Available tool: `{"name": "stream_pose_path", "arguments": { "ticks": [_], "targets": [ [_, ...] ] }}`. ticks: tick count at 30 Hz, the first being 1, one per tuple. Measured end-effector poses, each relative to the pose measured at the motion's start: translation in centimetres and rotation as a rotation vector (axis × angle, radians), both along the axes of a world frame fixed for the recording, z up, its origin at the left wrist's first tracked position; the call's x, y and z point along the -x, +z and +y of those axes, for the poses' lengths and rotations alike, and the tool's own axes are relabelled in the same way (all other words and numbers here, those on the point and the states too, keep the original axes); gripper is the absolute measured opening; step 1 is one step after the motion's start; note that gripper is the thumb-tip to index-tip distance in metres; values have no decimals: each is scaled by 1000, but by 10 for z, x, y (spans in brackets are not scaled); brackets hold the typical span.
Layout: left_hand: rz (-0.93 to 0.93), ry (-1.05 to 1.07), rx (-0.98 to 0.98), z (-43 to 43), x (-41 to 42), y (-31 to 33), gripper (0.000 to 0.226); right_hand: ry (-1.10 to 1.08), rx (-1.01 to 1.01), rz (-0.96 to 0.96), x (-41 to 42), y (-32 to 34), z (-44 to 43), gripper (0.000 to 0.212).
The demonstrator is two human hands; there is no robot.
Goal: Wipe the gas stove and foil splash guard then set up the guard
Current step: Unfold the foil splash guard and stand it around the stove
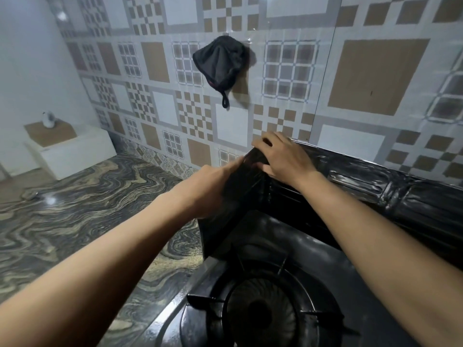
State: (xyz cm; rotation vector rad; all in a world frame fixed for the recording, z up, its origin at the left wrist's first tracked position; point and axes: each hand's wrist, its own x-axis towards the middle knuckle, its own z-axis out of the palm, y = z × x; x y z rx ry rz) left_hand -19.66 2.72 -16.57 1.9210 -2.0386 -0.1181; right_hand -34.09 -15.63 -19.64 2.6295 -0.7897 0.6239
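Head view: a person leans over a gas stove point(263, 314) set on a marbled desk point(82, 209), both bare forearms reaching toward the stove's far left corner. The splash guard point(390, 189), dark and glossy with creased panels, stands upright along the back of the stove against the tiled wall point(288, 78), and a side panel of it turns the corner and runs down the stove's left edge toward the camera.

The right hand point(281, 156) lies over the guard's top corner, fingers spread and curled across the edge, palm down on the foil. The left hand point(213, 189) presses against the outer face of the side panel just below that corner; it is blurred, its fingers lie extended and close together along the panel, and whether the thumb hooks over the rim cannot be told. The two hands sit close together, nearly touching at the corner.

In the foreground the stove's round burner point(260, 319) sits under a black pan support with radiating prongs.

A dark cloth point(220, 63) hangs from a hook on the wall above the hands, its loop dangling below. Far left, a small white object point(48, 119) stands on a white box point(67, 149) at the desk's end.
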Motion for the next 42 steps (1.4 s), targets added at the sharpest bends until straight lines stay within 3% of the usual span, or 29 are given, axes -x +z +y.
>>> {"name": "stream_pose_path", "arguments": {
  "ticks": [5,12,15,19,22,27,31,42],
  "targets": [
    [8,13,17,0,-5,-1,80,-17,17,32,1,-12,-3,87],
    [41,31,48,-2,-6,-4,75,-43,65,-16,-6,-26,-10,96],
    [12,108,25,-6,-2,-12,92,-60,32,-15,-9,-30,-11,101],
    [20,156,-19,-14,-3,-13,95,-51,37,59,0,-33,-4,110],
    [5,194,-90,-15,-5,-9,96,-48,97,128,28,-38,0,100],
    [18,191,-142,-28,1,6,78,-229,295,285,83,-55,7,60],
    [61,173,-251,-36,11,10,86,-415,297,409,108,-60,5,62],
    [52,174,-312,-43,13,14,88,-251,398,400,107,-60,-22,70]
  ]
}}
